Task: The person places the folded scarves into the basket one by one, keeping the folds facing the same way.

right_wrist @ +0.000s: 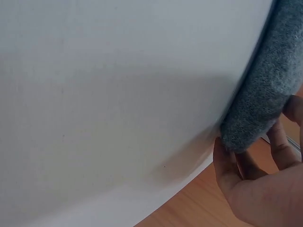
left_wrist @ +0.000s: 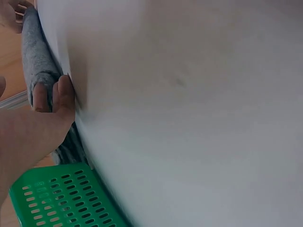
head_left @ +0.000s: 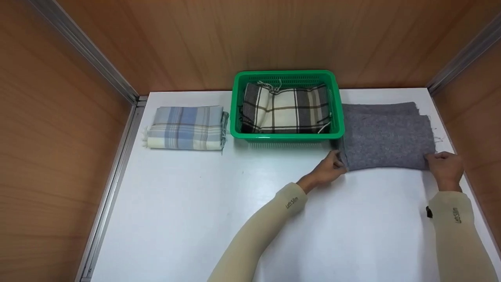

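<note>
A folded grey scarf (head_left: 387, 141) with loose threads at its right end lies to the right of the green basket. At its near left corner, my left hand (head_left: 328, 167) pinches the cloth between thumb and fingers. My right hand (head_left: 447, 166) grips the near right corner. In the left wrist view, the fingers of the left hand (left_wrist: 52, 109) curl on the thick folded edge, close to the basket. The right wrist view has the right hand (right_wrist: 265, 184) with fingers and thumb around the end of the grey fold (right_wrist: 260, 99).
The green basket (head_left: 287, 136) stands at the back middle, holding a folded brown, black and cream plaid scarf (head_left: 287, 109). Left of it lies a folded blue and cream plaid scarf (head_left: 188, 128). Wooden panels (head_left: 195, 39) enclose the white table (head_left: 188, 219) at the back and sides.
</note>
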Action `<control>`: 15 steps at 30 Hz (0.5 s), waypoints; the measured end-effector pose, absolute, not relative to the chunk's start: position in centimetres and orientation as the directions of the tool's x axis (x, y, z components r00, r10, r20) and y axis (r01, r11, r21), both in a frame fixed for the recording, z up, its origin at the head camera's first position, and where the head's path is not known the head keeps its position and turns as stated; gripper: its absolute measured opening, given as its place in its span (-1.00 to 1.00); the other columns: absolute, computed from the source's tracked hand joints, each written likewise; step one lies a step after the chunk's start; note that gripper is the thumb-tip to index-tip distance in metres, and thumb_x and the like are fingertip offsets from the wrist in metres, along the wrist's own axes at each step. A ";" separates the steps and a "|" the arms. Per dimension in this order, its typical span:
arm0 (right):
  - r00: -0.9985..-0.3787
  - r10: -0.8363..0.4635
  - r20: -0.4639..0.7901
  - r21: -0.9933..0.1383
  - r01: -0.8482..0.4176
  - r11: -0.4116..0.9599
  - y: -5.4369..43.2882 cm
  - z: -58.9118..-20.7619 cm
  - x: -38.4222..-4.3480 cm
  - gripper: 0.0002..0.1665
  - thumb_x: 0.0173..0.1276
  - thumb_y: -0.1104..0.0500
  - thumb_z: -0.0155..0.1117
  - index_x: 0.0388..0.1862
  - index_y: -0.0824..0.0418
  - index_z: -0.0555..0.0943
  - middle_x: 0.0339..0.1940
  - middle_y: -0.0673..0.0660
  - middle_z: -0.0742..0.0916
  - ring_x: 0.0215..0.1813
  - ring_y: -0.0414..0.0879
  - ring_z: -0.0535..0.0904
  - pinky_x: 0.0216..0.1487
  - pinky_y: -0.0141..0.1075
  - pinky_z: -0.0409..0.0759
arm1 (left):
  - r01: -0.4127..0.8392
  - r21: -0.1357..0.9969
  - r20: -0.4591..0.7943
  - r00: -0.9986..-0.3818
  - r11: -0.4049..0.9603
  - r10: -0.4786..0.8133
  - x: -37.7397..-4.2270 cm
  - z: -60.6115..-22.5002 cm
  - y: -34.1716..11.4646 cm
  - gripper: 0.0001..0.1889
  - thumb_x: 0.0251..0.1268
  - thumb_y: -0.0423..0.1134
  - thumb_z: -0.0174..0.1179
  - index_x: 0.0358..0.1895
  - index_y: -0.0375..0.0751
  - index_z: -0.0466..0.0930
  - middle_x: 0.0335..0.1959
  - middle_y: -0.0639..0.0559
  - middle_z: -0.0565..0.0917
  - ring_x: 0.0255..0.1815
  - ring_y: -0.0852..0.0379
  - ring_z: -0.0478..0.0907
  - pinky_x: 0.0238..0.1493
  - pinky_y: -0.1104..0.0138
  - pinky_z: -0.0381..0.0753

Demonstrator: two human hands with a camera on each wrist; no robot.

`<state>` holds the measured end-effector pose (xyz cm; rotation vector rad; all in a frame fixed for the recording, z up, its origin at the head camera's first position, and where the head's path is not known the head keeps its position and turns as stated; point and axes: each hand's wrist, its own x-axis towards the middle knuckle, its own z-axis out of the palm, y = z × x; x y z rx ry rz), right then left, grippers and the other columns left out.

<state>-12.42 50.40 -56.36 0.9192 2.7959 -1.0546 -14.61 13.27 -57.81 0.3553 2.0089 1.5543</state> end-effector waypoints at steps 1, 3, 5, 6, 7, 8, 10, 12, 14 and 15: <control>-0.826 0.519 -0.217 -0.599 0.533 0.597 50.4 -56.3 -12.4 -0.59 0.53 -0.04 0.22 -0.36 0.22 0.74 -0.59 -0.33 0.51 -0.38 -0.22 0.45 -0.41 -0.36 0.46 | -0.136 0.949 -0.274 -0.802 0.284 0.531 -14.6 -57.8 13.2 -0.27 0.57 -0.25 0.20 0.67 -0.22 0.08 -0.02 0.09 0.64 0.01 0.28 0.56 0.08 0.44 0.51; -0.826 0.512 -0.236 -0.596 0.539 0.595 50.5 -56.2 -12.3 -0.62 0.52 -0.03 0.24 -0.42 0.15 0.73 -0.58 -0.32 0.52 -0.37 -0.20 0.45 -0.41 -0.34 0.47 | -0.151 0.947 -0.285 -0.800 0.282 0.528 -14.5 -57.9 13.2 -0.25 0.56 -0.26 0.19 0.67 -0.27 0.05 -0.17 0.14 0.63 -0.17 0.32 0.53 -0.06 0.46 0.49; -0.831 0.499 -0.245 -0.587 0.537 0.606 50.6 -56.1 -12.2 -0.63 0.52 -0.02 0.25 -0.45 0.12 0.72 -0.57 -0.31 0.52 -0.37 -0.21 0.46 -0.41 -0.34 0.47 | -0.161 0.944 -0.296 -0.796 0.288 0.528 -14.4 -57.9 13.2 -0.23 0.57 -0.26 0.18 0.68 -0.31 0.02 -0.29 0.17 0.60 -0.32 0.31 0.48 -0.19 0.45 0.46; -0.834 0.493 -0.247 -0.583 0.534 0.612 50.7 -56.1 -12.2 -0.63 0.52 -0.02 0.27 -0.46 0.12 0.72 -0.56 -0.30 0.53 -0.38 -0.21 0.46 -0.41 -0.34 0.47 | -0.162 0.943 -0.300 -0.795 0.291 0.528 -14.4 -57.9 13.3 -0.24 0.57 -0.26 0.18 0.68 -0.33 0.03 -0.33 0.18 0.58 -0.37 0.31 0.46 -0.23 0.45 0.45; -0.839 0.486 -0.246 -0.576 0.530 0.623 50.8 -56.0 -12.2 -0.64 0.51 -0.01 0.28 -0.47 0.12 0.72 -0.55 -0.30 0.53 -0.39 -0.23 0.45 -0.41 -0.34 0.47 | -0.161 0.941 -0.302 -0.793 0.297 0.529 -14.4 -57.9 13.3 -0.24 0.58 -0.26 0.18 0.68 -0.34 0.04 -0.35 0.18 0.57 -0.41 0.30 0.45 -0.26 0.45 0.44; -0.845 0.477 -0.244 -0.569 0.523 0.635 50.8 -55.9 -12.1 -0.65 0.51 -0.01 0.29 -0.46 0.13 0.72 -0.53 -0.29 0.53 -0.39 -0.24 0.45 -0.42 -0.35 0.47 | -0.160 0.939 -0.306 -0.792 0.303 0.528 -14.3 -57.9 13.3 -0.25 0.58 -0.26 0.18 0.68 -0.34 0.05 -0.36 0.18 0.56 -0.43 0.30 0.44 -0.27 0.45 0.44; -0.856 0.456 -0.241 -0.557 0.507 0.658 51.0 -55.8 -12.1 -0.67 0.49 0.02 0.31 -0.41 0.21 0.72 -0.50 -0.22 0.57 -0.39 -0.25 0.45 -0.42 -0.36 0.47 | -0.152 0.937 -0.306 -0.791 0.315 0.530 -14.3 -57.8 13.3 -0.28 0.58 -0.28 0.16 0.67 -0.36 0.09 -0.37 0.17 0.57 -0.45 0.28 0.44 -0.30 0.45 0.44; -0.864 0.435 -0.253 -0.539 0.499 0.678 51.2 -55.7 -12.0 -0.66 0.49 0.02 0.32 -0.29 0.31 0.69 -0.44 -0.10 0.62 -0.37 -0.23 0.47 -0.42 -0.39 0.47 | -0.144 0.933 -0.308 -0.794 0.331 0.524 -14.3 -57.8 13.3 -0.31 0.57 -0.28 0.17 0.65 -0.36 0.15 -0.36 0.17 0.59 -0.45 0.29 0.45 -0.30 0.46 0.45; -0.865 0.415 -0.283 -0.529 0.502 0.684 51.4 -55.5 -11.9 -0.58 0.49 0.02 0.31 -0.13 0.44 0.61 -0.31 0.11 0.65 -0.31 -0.13 0.50 -0.39 -0.37 0.47 | -0.141 0.927 -0.315 -0.796 0.347 0.516 -14.3 -57.8 13.3 -0.33 0.56 -0.29 0.17 0.63 -0.37 0.19 -0.36 0.17 0.60 -0.45 0.29 0.46 -0.31 0.46 0.46; -0.862 0.406 -0.303 -0.522 0.507 0.686 51.4 -55.4 -11.8 -0.52 0.50 0.02 0.30 -0.05 0.49 0.56 -0.23 0.21 0.65 -0.25 -0.06 0.51 -0.36 -0.35 0.48 | -0.140 0.925 -0.316 -0.797 0.353 0.514 -14.3 -57.8 13.2 -0.34 0.56 -0.29 0.18 0.62 -0.37 0.21 -0.37 0.16 0.60 -0.46 0.29 0.47 -0.33 0.46 0.47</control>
